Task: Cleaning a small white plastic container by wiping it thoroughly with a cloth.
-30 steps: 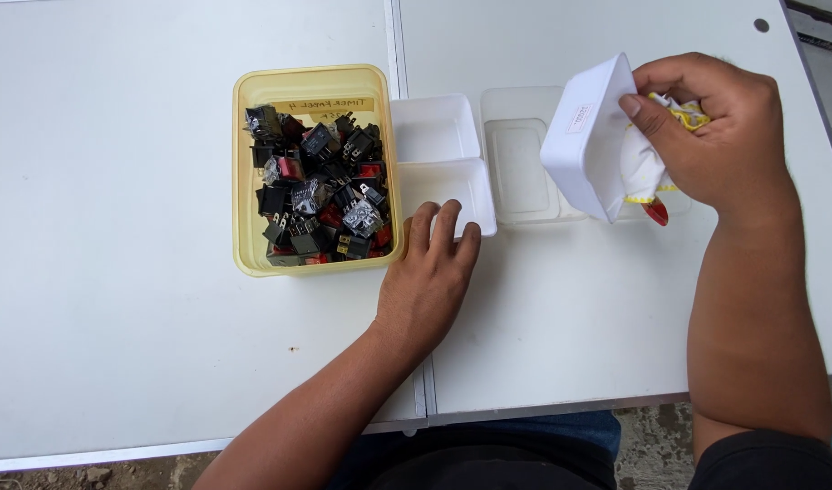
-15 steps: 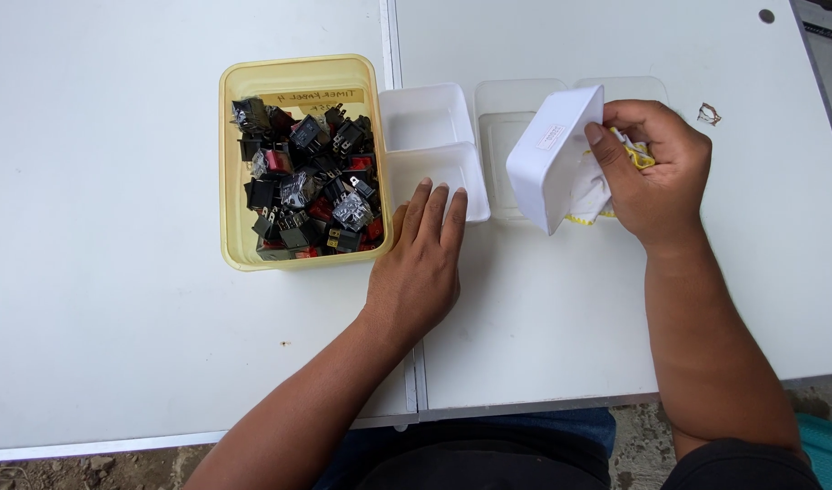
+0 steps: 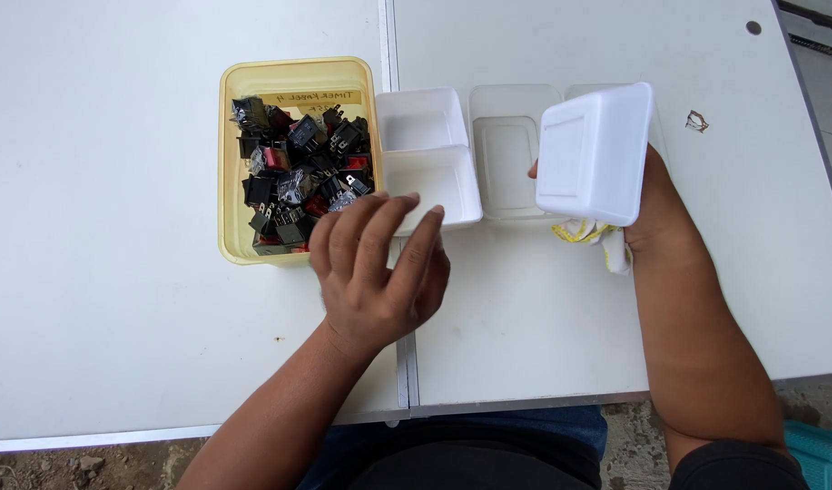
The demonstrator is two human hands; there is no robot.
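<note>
Leftmost, on the white surface (image 3: 116,299): a yellow tub (image 3: 234,163) heaped with small black and red switch parts (image 3: 298,172). Just right of it, touching, a white two-compartment tray (image 3: 429,145), then a clear lid (image 3: 511,150) lying flat. Below the tray, left hand (image 3: 379,272) released, fingers spread, tips over the tray's near edge. Farther right, right hand (image 3: 652,209) grasping a white square container (image 3: 595,152), tilted up on edge above the lid, with a yellow-and-white scrap (image 3: 597,238) beneath.

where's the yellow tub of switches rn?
Head view, upper left of centre: the yellow tub sits on the white table, touching the white trays on its right, just beyond the left hand.
</note>
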